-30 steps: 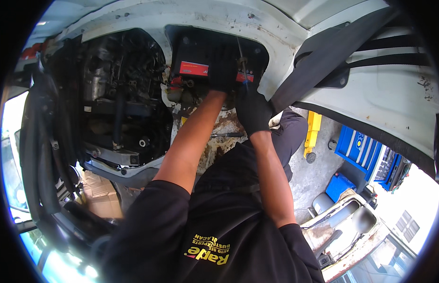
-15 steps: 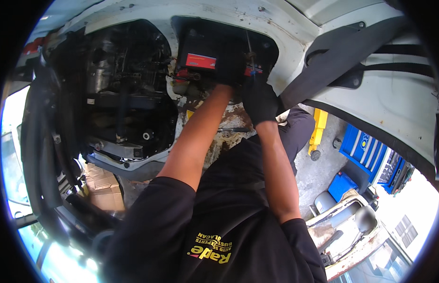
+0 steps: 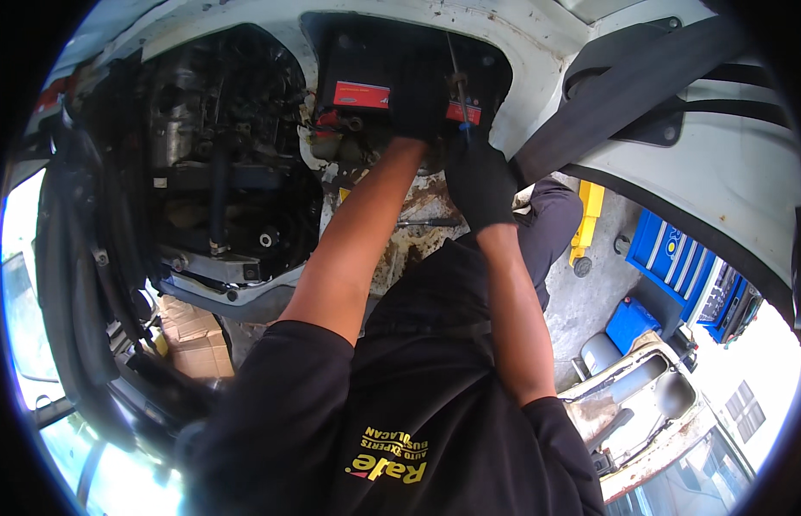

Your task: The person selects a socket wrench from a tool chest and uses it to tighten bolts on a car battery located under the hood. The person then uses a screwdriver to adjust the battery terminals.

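A black car battery (image 3: 362, 56) with a red label sits in a recess of the white vehicle body. My left hand (image 3: 419, 105), in a black glove, lies against the battery's front. Its fingers blend into the dark casing. To its right, my right hand (image 3: 481, 181), also in a black glove, is closed at the lower end of a thin metal rod (image 3: 455, 62). A small blue piece (image 3: 466, 126) shows on the rod just above the fingers. The rod runs up in front of the battery; its part inside the hand is hidden.
Left of the battery lies an open engine bay (image 3: 220, 129). A dark tool (image 3: 428, 223) rests on the rusty ledge below my hands. A black strap (image 3: 624, 103) crosses at right. Beyond are a yellow stand (image 3: 589, 219), a blue tool cabinet (image 3: 667, 258) and cardboard (image 3: 194, 340) at lower left.
The view has shifted slightly. Both hands keep nearly the same places at the battery and the rod; the right hand sits a touch lower relative to the blue piece.
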A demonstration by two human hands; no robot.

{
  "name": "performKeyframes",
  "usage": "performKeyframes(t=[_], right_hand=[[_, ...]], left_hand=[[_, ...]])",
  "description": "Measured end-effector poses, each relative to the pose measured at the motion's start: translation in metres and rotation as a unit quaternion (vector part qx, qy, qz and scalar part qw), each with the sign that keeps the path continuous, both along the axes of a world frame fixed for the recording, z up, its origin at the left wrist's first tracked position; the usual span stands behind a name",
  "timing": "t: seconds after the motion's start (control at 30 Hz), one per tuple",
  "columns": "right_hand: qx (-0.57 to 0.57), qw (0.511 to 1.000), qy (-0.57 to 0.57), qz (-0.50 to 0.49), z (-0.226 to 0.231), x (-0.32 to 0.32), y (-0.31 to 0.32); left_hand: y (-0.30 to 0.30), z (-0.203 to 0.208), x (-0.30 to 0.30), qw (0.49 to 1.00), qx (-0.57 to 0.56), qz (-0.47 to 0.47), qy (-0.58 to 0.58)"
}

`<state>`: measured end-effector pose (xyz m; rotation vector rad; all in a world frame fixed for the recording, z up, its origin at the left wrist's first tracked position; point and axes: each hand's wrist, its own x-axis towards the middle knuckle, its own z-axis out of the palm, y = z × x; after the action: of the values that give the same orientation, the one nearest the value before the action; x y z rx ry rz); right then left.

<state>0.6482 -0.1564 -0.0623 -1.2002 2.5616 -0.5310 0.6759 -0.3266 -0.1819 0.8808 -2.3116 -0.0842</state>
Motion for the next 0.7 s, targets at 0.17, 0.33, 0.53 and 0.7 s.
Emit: performKeyframes(t=[0.17,0.33,0.53,0.7], right_hand=[[-0.006,1.000,-0.005,-0.015,0.003,0.016,0.031],[0.094,0.991,-0.065,-0.063,0.030,0.032,0.050],[0.002,1.000,-0.023,0.019,0.001,-0.006,-0.010],[0.106,0.990,-0.074,-0.058,0.023,0.025,0.042]], left_hand=[[0.006,-0.002,0.003,1.000,0.023,0.004,0.013],[0.011,0.006,-0.002,0.996,0.066,0.028,0.051],[0.002,-0.003,-0.003,0.999,0.018,0.027,-0.001],[0.007,-0.003,0.003,0.999,0.022,0.002,0.029]])
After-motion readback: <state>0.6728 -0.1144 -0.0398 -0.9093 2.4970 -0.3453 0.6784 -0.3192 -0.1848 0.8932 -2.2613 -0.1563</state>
